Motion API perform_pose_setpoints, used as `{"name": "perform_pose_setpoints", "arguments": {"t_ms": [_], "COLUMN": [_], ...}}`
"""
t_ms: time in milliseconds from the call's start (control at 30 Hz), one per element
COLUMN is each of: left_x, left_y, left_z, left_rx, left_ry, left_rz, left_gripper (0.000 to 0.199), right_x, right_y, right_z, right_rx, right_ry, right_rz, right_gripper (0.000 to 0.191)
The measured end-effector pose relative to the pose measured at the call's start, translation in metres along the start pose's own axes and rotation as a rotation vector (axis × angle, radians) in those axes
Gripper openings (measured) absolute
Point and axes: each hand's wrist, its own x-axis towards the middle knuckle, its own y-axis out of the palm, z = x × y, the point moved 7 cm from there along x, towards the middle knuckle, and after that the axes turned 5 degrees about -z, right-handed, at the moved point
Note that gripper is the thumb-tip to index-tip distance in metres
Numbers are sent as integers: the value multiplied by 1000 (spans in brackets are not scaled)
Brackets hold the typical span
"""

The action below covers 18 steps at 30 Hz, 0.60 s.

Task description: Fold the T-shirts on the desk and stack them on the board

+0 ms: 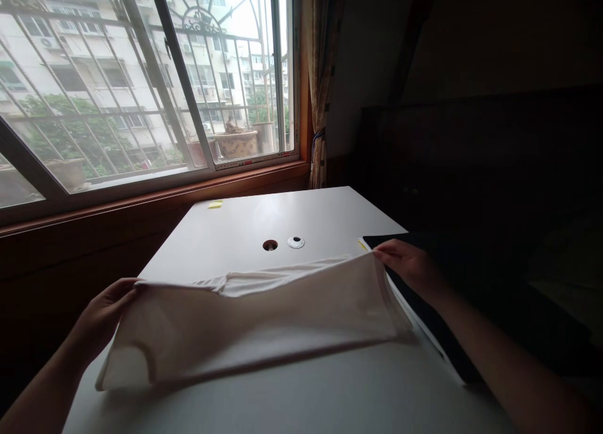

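Note:
A white garment (264,321), thin and soft, is stretched between my two hands above a white table (292,396). My left hand (110,305) pinches its upper left corner near the table's left edge. At the upper right corner, my right hand (407,261) grips the cloth between thumb and fingers. The near side hangs down toward the tabletop, with a curved hem or seam at its lower left. Along the top edge the fabric is bunched in folds. Which part of the garment each hand holds, I cannot tell.
Beyond the cloth, the tabletop has a round hole (270,245) and a white ring-shaped cover (296,242). A yellow sticky note (215,205) lies at the far left corner. Dark fabric (428,308) lies along the right edge. A barred window (141,76) and a curtain (320,88) stand behind.

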Motion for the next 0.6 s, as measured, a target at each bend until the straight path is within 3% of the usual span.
{"name": "perform_pose_setpoints", "arguments": {"t_ms": [100,200,467,600], "left_x": [18,30,30,37], "left_y": [28,41,31,39], "left_z": [4,10,34,37], "left_rx": [-186,-218,-234,-109], "left_ry": [-70,-83,-135,-106], "left_rz": [146,182,144,192], "left_gripper": [77,71,73,66], "right_x": [20,30,21,22], "right_y": [21,33,30,35], "right_z": [-20,-35,-57,-75], "right_rx": [-5,0,57,64], "right_ry": [11,29,101,164], "right_rz": [27,65,44,6], "right_gripper": [34,34,36,37]}}
